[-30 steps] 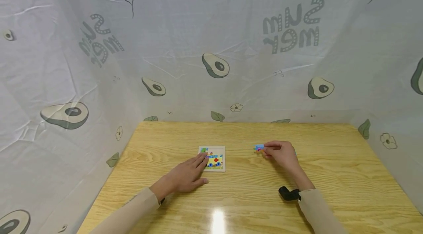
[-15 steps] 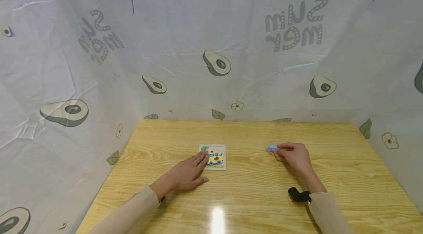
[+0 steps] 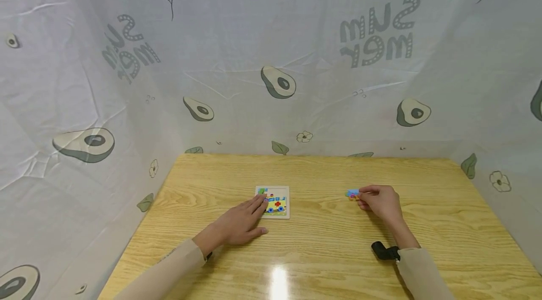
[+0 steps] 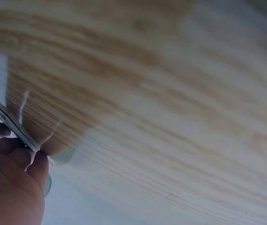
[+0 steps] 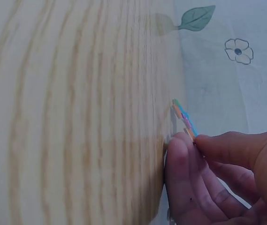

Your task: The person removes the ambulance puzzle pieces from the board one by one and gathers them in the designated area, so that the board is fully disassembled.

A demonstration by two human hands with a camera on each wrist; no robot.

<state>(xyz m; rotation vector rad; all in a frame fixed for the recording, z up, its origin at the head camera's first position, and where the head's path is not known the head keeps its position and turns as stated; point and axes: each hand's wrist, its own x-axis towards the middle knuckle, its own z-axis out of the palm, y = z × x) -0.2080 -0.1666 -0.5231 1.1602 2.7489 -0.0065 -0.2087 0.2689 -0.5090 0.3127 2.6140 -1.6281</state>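
A square jigsaw puzzle (image 3: 277, 205) in a pale frame, with a yellow ambulance picture, lies flat on the table. My left hand (image 3: 242, 221) rests with extended fingers across its left side and hides part of the picture. In the left wrist view the fingers of the left hand (image 4: 11, 180) are at the edge of the frame. To the right, my right hand (image 3: 383, 202) pinches a small colourful puzzle piece (image 3: 352, 194) between thumb and fingers, close over the table. The right wrist view shows that puzzle piece (image 5: 184, 117) edge-on, blue, pink, orange and green.
The wooden table (image 3: 313, 253) has a bright light reflection near its front. A white printed curtain (image 3: 237, 55) surrounds it at the back and both sides. A black device (image 3: 384, 250) is strapped at the right wrist.
My right hand has moved to the right with the puzzle piece, away from the puzzle, and has slowed in the last half second. The left hand stays in place on the puzzle.
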